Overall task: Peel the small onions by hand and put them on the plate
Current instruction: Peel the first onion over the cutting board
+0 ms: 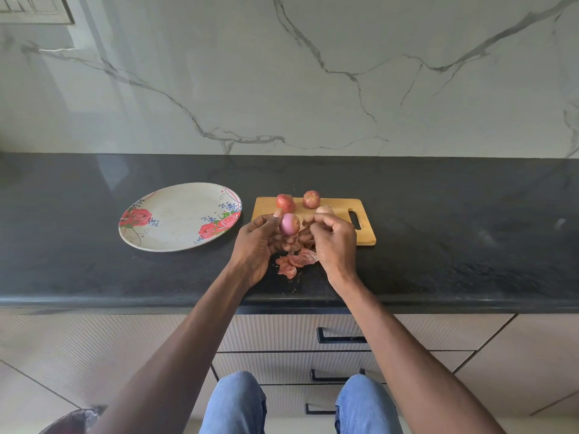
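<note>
My left hand (pixel 257 245) grips a small, mostly peeled pink onion (pixel 289 224) above the counter, just in front of the wooden cutting board (pixel 365 233). My right hand (pixel 333 236) is curled beside it, its fingertips pinching at the onion's right side. Three unpeeled onions lie on the board: a red one (pixel 285 202), another red one (pixel 311 199) and a paler one (pixel 324 210) partly hidden behind my right hand. A floral plate (pixel 178 217) with nothing on it sits to the left of the board. Loose reddish skins (pixel 293 264) lie on the counter under my hands.
The black stone counter (pixel 454 245) runs left to right, with a marble wall behind it. Its front edge is near my forearms, and drawers with black handles (pixel 341 339) sit below. A dark object (pixel 73 421) shows at the bottom left.
</note>
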